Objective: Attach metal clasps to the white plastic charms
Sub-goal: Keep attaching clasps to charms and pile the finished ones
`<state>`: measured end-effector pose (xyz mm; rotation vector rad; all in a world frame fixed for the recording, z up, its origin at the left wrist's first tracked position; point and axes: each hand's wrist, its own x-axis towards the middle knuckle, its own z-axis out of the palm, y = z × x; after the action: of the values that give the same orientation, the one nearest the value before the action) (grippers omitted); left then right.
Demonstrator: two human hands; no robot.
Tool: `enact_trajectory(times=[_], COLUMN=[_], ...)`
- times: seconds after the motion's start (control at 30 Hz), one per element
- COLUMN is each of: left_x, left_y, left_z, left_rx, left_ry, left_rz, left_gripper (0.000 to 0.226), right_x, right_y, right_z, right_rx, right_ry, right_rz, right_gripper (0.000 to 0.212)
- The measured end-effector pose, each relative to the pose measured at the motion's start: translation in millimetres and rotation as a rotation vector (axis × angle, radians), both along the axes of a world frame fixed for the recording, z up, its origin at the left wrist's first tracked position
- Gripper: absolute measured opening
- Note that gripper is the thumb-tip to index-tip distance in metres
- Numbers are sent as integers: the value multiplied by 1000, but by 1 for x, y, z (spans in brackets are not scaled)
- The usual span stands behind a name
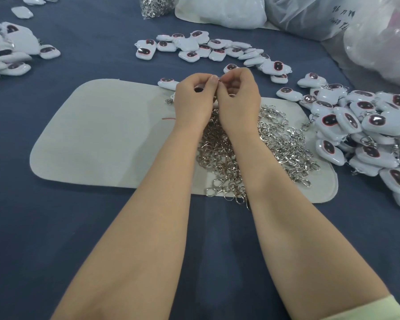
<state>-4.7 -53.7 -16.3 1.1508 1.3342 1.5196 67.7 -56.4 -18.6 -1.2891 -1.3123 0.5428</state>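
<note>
— open anywhere on the left?
— yes, across the bare left half of the mat (90,135) and over the blue cloth (67,227) in front of it.
— and to the right?
— blocked by clasps (284,144) heaped on the mat's right half, then by charms (367,139) piled at its right edge.
— beyond the mat?
— crowded with far charms (206,48) in a band, backed by bags (333,17). hemmed far left by left charms (7,49), with a bare lane of cloth between.
</note>
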Motion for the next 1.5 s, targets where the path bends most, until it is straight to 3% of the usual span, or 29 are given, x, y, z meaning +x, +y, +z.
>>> enact_trajectory(times=[0.47,1.5], left_x=[1,0], left_y=[4,3], left_z=[-7,-9], left_rx=[38,118], left_ry=[242,382], left_rz=[45,131], left_gripper=[6,10], right_x=[1,1], right_y=[1,1], right_z=[0,1], right_rx=[12,-15], right_ry=[23,-69], right_rz=[-43,-5], right_gripper=[15,13])
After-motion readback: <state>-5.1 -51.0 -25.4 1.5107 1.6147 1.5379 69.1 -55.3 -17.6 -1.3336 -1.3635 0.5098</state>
